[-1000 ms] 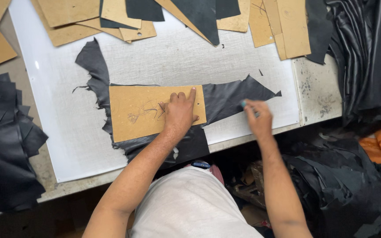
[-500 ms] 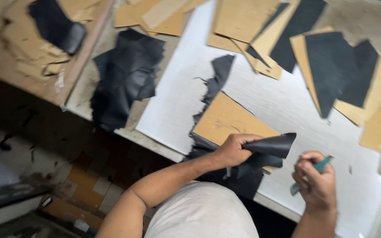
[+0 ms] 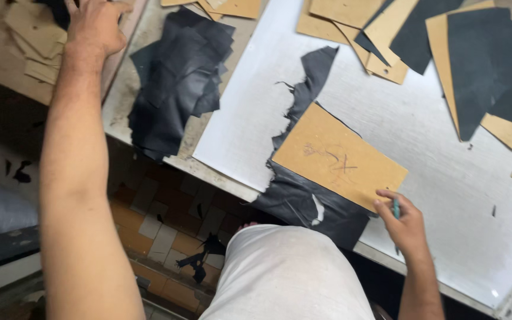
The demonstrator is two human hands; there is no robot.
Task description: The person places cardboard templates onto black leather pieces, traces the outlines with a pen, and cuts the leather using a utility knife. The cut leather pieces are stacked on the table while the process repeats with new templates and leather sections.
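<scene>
- Your left arm stretches straight out, far from your body, the left hand (image 3: 95, 25) seen from the back, fingers partly out of view.
- Your right hand (image 3: 403, 222) sits close in, forearm short, fingers curled closed.

Cardboard template (image 3: 339, 157) lies on leather strip (image 3: 303, 195), on cutting board (image 3: 445, 178).

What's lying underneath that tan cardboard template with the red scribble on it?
A piece of black leather lies under the cardboard template, sticking out at its top and lower left, all on a white cutting board. How far the leather reaches beneath is hidden.
</scene>
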